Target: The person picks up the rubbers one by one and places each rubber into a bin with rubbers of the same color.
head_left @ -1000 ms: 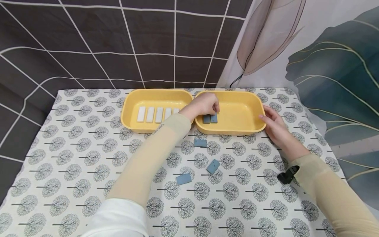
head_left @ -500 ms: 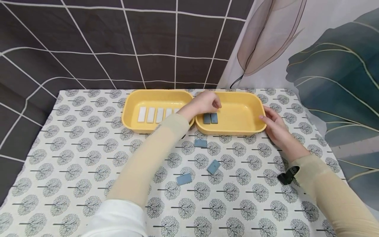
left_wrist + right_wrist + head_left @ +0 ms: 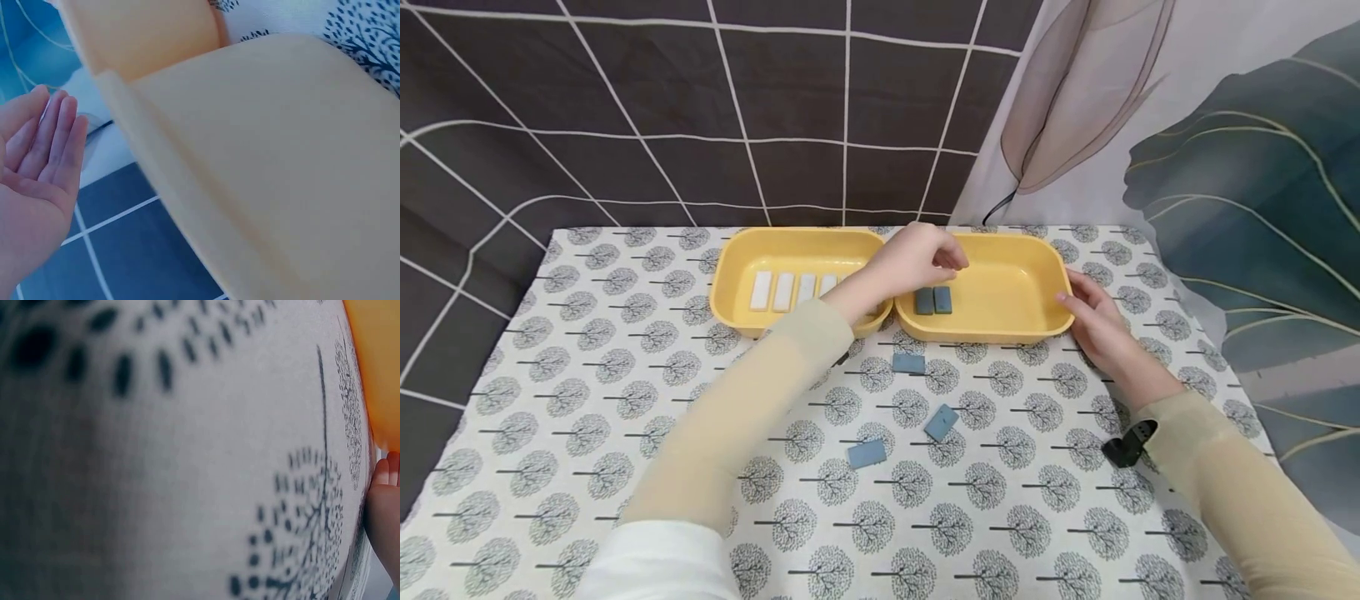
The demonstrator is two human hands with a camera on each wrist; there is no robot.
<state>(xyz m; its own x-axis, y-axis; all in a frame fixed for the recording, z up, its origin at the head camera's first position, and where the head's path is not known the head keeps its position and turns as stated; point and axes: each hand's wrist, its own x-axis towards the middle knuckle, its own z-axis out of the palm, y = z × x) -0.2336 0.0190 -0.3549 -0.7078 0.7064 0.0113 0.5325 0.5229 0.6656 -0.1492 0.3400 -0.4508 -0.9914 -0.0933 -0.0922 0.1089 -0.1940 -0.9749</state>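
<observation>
My left hand (image 3: 921, 257) hovers over the left part of the right yellow tub (image 3: 1011, 287), its fingers loosely bent. The left wrist view also shows that hand (image 3: 40, 169), with nothing against its palm. Just below it, two blue domino-shaped blocks (image 3: 942, 300) lie side by side in the tub. At the tub's right end, my right hand (image 3: 1097, 321) holds the rim, thumb on the near side and fingers round the outside. The right wrist view catches only part of this hand (image 3: 384, 512), close to the yellow wall.
Three blue blocks lie on the tree-print tablecloth: one (image 3: 908, 363) near the tub, one tilted (image 3: 941, 422), one (image 3: 867, 454) nearest me. A second yellow tub (image 3: 805, 242) on the left contains a row of white blocks (image 3: 761, 291), partly hidden by my left arm.
My left hand has let go of the second blue block in the right tub and lifted off it, fingers loosening. The left forearm has swung leftward. My right hand stays at the rim.
</observation>
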